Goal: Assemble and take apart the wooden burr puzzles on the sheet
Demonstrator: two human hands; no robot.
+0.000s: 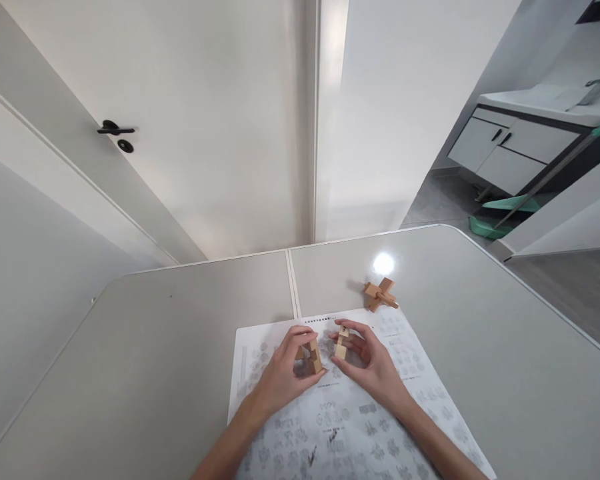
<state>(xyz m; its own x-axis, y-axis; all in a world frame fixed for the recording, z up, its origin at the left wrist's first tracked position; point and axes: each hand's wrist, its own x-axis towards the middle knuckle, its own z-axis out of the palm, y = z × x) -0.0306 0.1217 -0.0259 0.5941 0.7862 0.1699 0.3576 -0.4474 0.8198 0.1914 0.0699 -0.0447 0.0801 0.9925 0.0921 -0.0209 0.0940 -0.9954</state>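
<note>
My left hand [285, 373] is closed around a small notched wooden puzzle block [312, 357], held just above a printed instruction sheet [350, 427]. My right hand [367, 360] pinches a lighter wooden puzzle piece [342, 341] upright between thumb and fingers. The two pieces are close together but apart, over the top part of the sheet. An assembled wooden cross-shaped puzzle [380, 294] lies on the table beyond the sheet, to the right of my right hand.
The grey folding table [155, 360] has a centre seam [291, 280] and rounded corners. A white door with a black handle [116, 130] stands behind it. A cabinet [500, 150] and green mop [495, 220] are at right.
</note>
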